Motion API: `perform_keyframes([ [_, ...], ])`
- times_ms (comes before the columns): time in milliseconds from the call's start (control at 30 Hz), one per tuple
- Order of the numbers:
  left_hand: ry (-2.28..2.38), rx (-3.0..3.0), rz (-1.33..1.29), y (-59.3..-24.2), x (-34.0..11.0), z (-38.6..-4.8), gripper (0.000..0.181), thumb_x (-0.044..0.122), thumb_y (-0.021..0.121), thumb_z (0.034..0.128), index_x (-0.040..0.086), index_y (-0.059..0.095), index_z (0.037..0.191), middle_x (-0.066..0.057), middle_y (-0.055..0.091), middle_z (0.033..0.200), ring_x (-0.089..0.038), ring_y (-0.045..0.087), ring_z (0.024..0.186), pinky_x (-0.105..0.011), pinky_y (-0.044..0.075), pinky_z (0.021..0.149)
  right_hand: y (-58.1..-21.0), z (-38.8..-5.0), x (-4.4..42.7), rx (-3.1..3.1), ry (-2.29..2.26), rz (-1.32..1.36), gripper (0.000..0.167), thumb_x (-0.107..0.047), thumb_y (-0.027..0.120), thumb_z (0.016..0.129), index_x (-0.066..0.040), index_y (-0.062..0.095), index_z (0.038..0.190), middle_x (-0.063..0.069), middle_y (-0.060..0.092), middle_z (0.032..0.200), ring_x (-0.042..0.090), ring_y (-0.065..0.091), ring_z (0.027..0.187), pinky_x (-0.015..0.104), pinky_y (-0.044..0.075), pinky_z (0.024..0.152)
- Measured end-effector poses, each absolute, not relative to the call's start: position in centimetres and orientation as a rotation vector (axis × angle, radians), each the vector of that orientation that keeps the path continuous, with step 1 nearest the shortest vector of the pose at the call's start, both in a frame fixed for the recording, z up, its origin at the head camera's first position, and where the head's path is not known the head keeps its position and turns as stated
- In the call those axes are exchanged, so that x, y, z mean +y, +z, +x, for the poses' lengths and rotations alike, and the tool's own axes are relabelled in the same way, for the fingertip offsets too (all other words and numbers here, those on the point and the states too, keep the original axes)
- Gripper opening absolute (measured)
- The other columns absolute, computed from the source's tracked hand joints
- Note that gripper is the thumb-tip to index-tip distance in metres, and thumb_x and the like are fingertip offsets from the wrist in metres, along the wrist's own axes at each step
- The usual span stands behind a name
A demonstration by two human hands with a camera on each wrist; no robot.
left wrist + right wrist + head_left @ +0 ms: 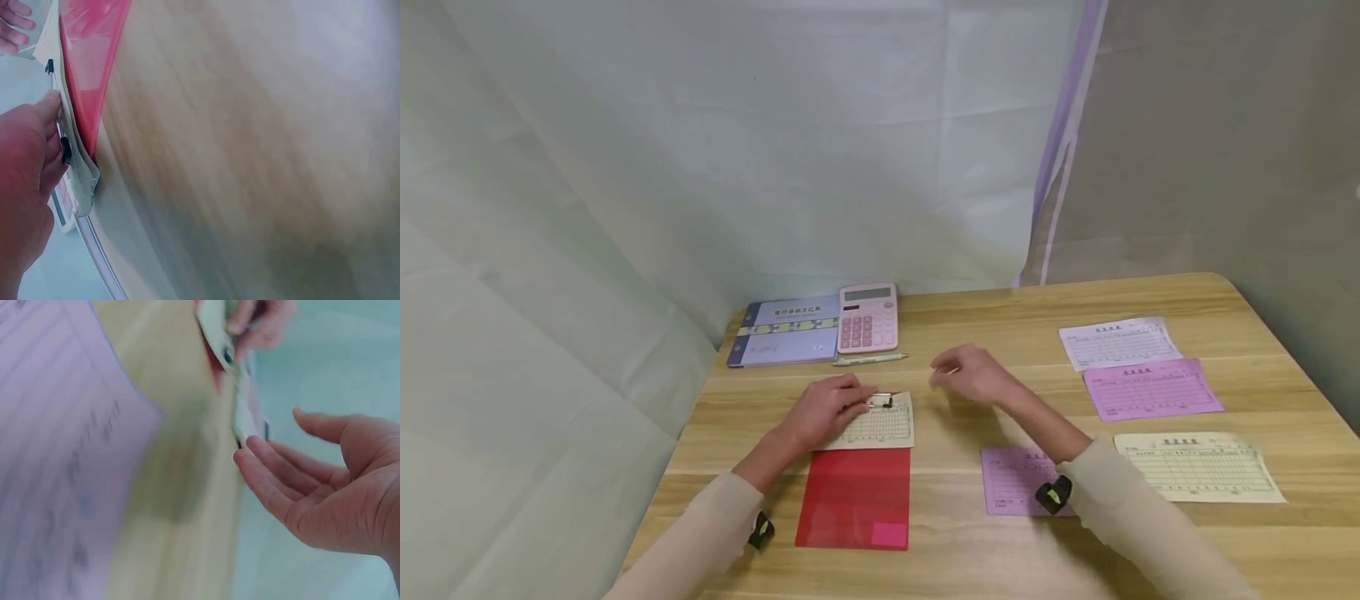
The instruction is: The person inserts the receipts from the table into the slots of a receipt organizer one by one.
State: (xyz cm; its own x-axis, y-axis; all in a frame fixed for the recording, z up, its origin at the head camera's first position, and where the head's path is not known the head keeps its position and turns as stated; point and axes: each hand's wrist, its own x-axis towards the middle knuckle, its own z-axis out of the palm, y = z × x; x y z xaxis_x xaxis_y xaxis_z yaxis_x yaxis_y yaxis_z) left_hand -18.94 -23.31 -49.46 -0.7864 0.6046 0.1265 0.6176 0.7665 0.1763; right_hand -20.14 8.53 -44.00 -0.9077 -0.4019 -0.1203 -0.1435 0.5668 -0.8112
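A red clipboard (853, 492) lies on the table with a cream printed form (880, 429) across its top part. My left hand (829, 408) is at the metal clip (881, 400); in the left wrist view its thumb and curled fingers pinch the clip (57, 115) over the paper. To the right, my right hand (973, 375) hovers above the table. The right wrist view shows that hand (344, 481) with thumb and fingers spread loosely, holding nothing. A purple form (1009, 483) lies partly hidden under the right forearm.
On the right lie a pale lilac form (1120, 343), a pink-purple form (1152, 390) and a cream form (1202, 468). A blue-purple notebook (790, 346), a pink calculator (868, 321) and a pen (870, 360) sit at the back left. Hanging cloth (850, 150) borders the table.
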Motion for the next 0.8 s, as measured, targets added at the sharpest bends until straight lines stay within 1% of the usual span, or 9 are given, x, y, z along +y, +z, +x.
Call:
perform_keyframes([
  [67, -0.304, -2.904, -0.995, -49.5, -23.3, -19.0, 0.038, 0.032, 0.075, 0.1020, 0.025, 0.073, 0.139, 0.010, 0.067, 0.111, -0.007, 0.060, 0.094, -0.029, 0.057, 0.089, -43.2, -20.0, 10.5, 2.485, -1.286, -0.512, 0.041, -0.016, 0.068, 0.104, 0.007, 0.065, 0.138, 0.021, 0.071, 0.131, 0.038, 0.066, 0.122, 0.050, 0.054, 0.103],
  [167, -0.279, -2.913, -0.990, -49.5, -23.4, -19.0, 0.038, 0.034, 0.074, 0.1027, 0.026, 0.072, 0.140, 0.010, 0.066, 0.112, -0.006, 0.060, 0.095, -0.030, 0.057, 0.089, -42.3, -19.4, 13.8, 2.471, -1.312, -0.591, 0.044, -0.014, 0.066, 0.106, 0.007, 0.060, 0.144, 0.024, 0.065, 0.139, 0.043, 0.063, 0.128, 0.055, 0.051, 0.107],
  [267, -0.269, -2.917, -0.984, -49.5, -23.5, -19.1, 0.039, 0.036, 0.074, 0.1026, 0.025, 0.072, 0.140, 0.010, 0.066, 0.112, -0.006, 0.060, 0.094, -0.030, 0.057, 0.088, -41.8, -18.5, 16.9, 2.471, -1.316, -0.660, 0.045, -0.013, 0.066, 0.106, 0.007, 0.058, 0.146, 0.026, 0.063, 0.142, 0.047, 0.060, 0.131, 0.057, 0.049, 0.107],
  [367, -0.270, -2.924, -0.977, -49.6, -23.6, -19.1, 0.039, 0.037, 0.073, 0.1026, 0.025, 0.072, 0.140, 0.011, 0.066, 0.112, -0.006, 0.059, 0.094, -0.029, 0.056, 0.087, -41.5, -17.4, 19.7, 2.491, -1.286, -0.729, 0.045, -0.011, 0.067, 0.105, 0.008, 0.058, 0.145, 0.026, 0.063, 0.142, 0.048, 0.060, 0.130, 0.058, 0.050, 0.106],
  [467, -0.274, -2.933, -0.971, -49.6, -23.6, -19.2, 0.039, 0.038, 0.072, 0.1032, 0.026, 0.072, 0.140, 0.011, 0.066, 0.112, -0.006, 0.059, 0.093, -0.029, 0.056, 0.086, -41.8, -16.2, 22.2, 2.522, -1.226, -0.753, 0.044, -0.014, 0.070, 0.104, 0.006, 0.062, 0.142, 0.023, 0.066, 0.139, 0.043, 0.064, 0.125, 0.056, 0.053, 0.102],
  [533, -0.280, -2.929, -0.973, -49.6, -23.6, -19.2, 0.038, 0.037, 0.072, 0.1034, 0.025, 0.072, 0.140, 0.011, 0.066, 0.112, -0.006, 0.060, 0.093, -0.029, 0.056, 0.086, -42.3, -15.4, 23.6, 2.541, -1.177, -0.755, 0.045, -0.019, 0.073, 0.103, 0.005, 0.065, 0.139, 0.019, 0.069, 0.136, 0.037, 0.067, 0.119, 0.049, 0.056, 0.097],
  [600, -0.285, -2.929, -0.971, -49.6, -23.5, -19.2, 0.038, 0.037, 0.072, 0.1034, 0.025, 0.073, 0.139, 0.010, 0.067, 0.111, -0.006, 0.060, 0.093, -0.030, 0.056, 0.087, -42.9, -14.6, 24.8, 2.539, -1.143, -0.763, 0.043, -0.019, 0.076, 0.100, 0.004, 0.068, 0.135, 0.016, 0.072, 0.130, 0.026, 0.069, 0.111, 0.042, 0.057, 0.093],
  [700, -0.283, -2.924, -0.975, -49.5, -23.4, -19.3, 0.037, 0.036, 0.072, 0.1034, 0.024, 0.073, 0.139, 0.010, 0.067, 0.111, -0.007, 0.061, 0.093, -0.031, 0.057, 0.087, -43.8, -13.4, 26.3, 2.543, -1.116, -0.799, 0.038, -0.016, 0.080, 0.097, 0.002, 0.073, 0.129, 0.009, 0.076, 0.119, 0.017, 0.069, 0.100, 0.033, 0.057, 0.086],
  [800, -0.280, -2.923, -0.980, -49.5, -23.2, -19.4, 0.037, 0.036, 0.073, 0.1033, 0.024, 0.074, 0.138, 0.010, 0.068, 0.111, -0.007, 0.061, 0.093, -0.031, 0.057, 0.087, -44.6, -12.2, 27.2, 2.591, -1.092, -0.840, 0.033, -0.011, 0.083, 0.092, 0.000, 0.076, 0.122, 0.004, 0.077, 0.111, 0.013, 0.065, 0.091, 0.029, 0.055, 0.076],
])
